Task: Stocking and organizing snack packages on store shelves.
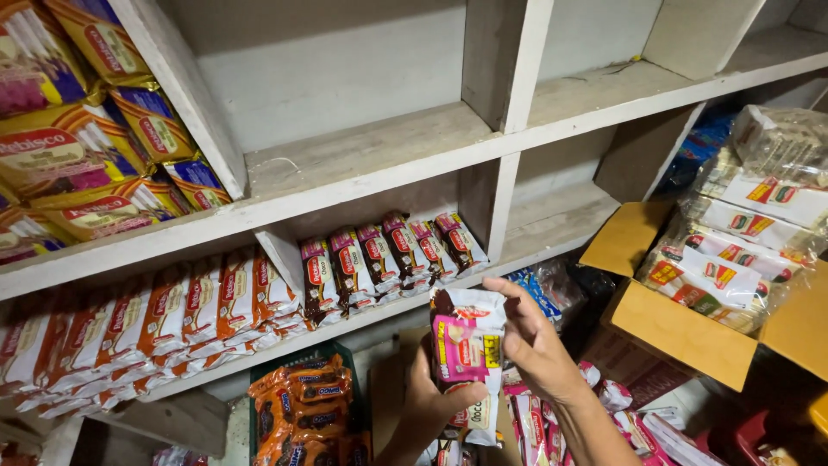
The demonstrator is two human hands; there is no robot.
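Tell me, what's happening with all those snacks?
A person stands at white wooden shelves full of snack packs. Both hands hold one pink and white packet: the left hand grips it from below, the right hand pinches its side. An open cardboard box of packets sits to the right.

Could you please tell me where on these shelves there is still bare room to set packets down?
The upper middle shelf bay, between the slanted divider and the upright post, is bare, and so is the bay right of that post. The lower bay right of the brown-wrapped packets is also bare. The left bays are packed with yellow packs and orange-and-white packs.
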